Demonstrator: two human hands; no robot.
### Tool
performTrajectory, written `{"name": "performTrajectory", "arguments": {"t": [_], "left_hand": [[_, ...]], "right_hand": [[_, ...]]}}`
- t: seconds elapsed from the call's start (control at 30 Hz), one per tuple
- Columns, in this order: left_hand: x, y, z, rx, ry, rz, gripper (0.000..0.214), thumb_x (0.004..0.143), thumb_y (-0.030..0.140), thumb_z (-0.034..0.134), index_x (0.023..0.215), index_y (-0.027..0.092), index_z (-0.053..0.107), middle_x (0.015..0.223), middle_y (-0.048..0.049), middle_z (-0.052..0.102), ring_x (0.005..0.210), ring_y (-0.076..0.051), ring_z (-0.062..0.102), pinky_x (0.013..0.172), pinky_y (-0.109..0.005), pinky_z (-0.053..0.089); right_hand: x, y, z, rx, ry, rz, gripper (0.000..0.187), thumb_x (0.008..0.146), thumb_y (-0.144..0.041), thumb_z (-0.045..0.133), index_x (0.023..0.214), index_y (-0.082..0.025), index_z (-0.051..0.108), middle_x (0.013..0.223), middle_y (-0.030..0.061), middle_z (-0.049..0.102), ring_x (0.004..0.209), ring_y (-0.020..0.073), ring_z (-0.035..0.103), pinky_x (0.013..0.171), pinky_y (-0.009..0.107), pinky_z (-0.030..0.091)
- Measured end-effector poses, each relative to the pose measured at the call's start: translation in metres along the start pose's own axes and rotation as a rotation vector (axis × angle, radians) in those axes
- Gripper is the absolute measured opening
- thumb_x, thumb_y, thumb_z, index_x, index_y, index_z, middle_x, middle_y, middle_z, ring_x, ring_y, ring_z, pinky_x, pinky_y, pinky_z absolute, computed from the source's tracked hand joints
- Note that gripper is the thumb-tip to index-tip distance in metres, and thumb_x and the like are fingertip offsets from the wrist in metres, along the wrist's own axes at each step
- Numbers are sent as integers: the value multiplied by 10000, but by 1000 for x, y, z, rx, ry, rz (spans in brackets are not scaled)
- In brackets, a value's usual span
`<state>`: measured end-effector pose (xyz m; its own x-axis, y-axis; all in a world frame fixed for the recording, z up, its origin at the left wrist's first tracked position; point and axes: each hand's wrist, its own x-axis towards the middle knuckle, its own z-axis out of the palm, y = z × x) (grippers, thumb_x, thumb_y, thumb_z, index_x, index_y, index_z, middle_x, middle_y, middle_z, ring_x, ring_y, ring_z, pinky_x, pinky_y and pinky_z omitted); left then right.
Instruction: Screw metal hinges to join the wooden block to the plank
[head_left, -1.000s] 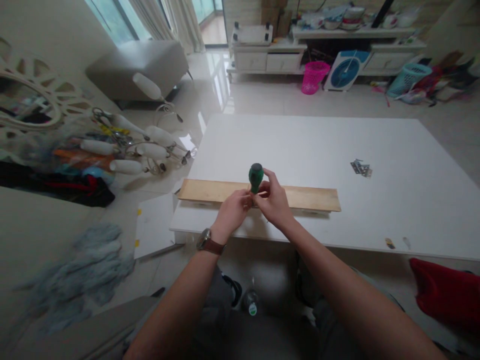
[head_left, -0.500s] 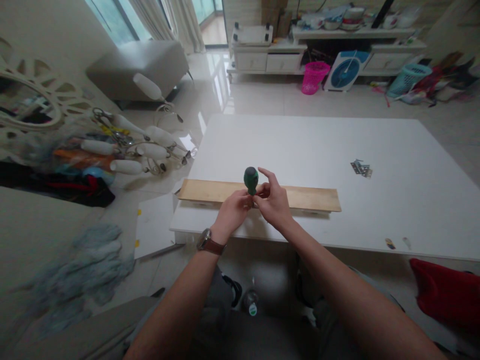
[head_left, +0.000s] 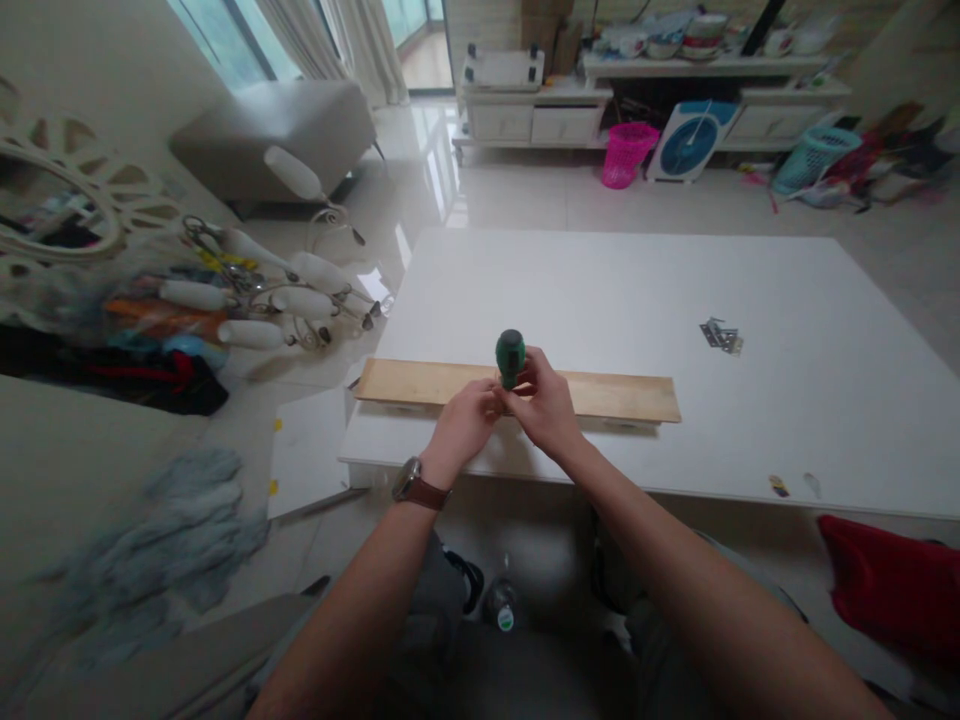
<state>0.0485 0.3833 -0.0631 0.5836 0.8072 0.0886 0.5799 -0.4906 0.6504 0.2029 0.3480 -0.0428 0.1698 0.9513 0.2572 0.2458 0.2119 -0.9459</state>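
Note:
A screwdriver (head_left: 511,352) with a green handle and dark end cap stands roughly upright over the middle of a long wooden board (head_left: 626,396). My right hand (head_left: 546,402) is closed round the lower part of its handle, with the fingers behind it. My left hand (head_left: 469,418) is pinched low beside the screwdriver, against the board; what its fingertips grip is hidden. The screwdriver's tip is also out of sight behind my fingers. The board lies on a white tabletop (head_left: 600,290), slightly raised on pale pieces under its front edge.
Several small metal pieces (head_left: 721,336) lie on the tabletop to the right. Two small items, one a dark and gold piece (head_left: 779,486), are near the front right edge. A white lamp fixture (head_left: 300,300) stands at the left, and a bottle (head_left: 501,606) is on the floor below.
The screwdriver handle has shifted slightly right. My right hand's raised index finger has come down and curled round the handle; my left hand stays nearly in place.

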Motion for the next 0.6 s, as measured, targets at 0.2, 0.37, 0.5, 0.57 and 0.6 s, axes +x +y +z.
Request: {"name": "performTrajectory", "arguments": {"t": [0.2,0.37,0.5,0.57,0.6], "left_hand": [[1,-4,1,4,-7,56,230,933,70,629,985,221,794,1275,-80,757,1210,-250,683,1053,-382,557],[1,-4,0,-32,-8,81,272,921,61,637,1088,221,779,1256,-79,756,1222,-242,676,1067,-373,544],[1,-4,1,-41,-6,37,273,929,79,636,1127,211,769,1252,-92,755,1207,-242,681,1051,-378,558],[0,-3,1,-34,-7,12,283,916,62,640,1117,212,771,1247,-95,755,1205,-241,683,1046,-376,563],[0,-2,1,-28,-5,2,285,912,56,641,1107,214,775,1247,-94,755,1202,-240,685,1047,-375,564]], "right_hand": [[2,-2,-3,-50,72,80,500,725,-122,713,1203,-241,627,708,-75,628,622,141,635,609,255,550],[0,-2,-2,-6,29,95,594,735,-140,730,1316,-233,650,704,-65,697,639,149,669,672,277,556],[-1,-1,-1,55,-34,100,569,791,-154,685,1352,-249,669,781,-26,772,692,178,728,697,305,584],[-1,0,-2,65,-60,101,528,823,-154,654,1339,-264,679,826,-8,795,714,193,751,694,314,595],[-1,0,-2,58,-67,99,508,828,-149,644,1320,-266,685,827,-6,793,714,195,753,692,316,599]]}}
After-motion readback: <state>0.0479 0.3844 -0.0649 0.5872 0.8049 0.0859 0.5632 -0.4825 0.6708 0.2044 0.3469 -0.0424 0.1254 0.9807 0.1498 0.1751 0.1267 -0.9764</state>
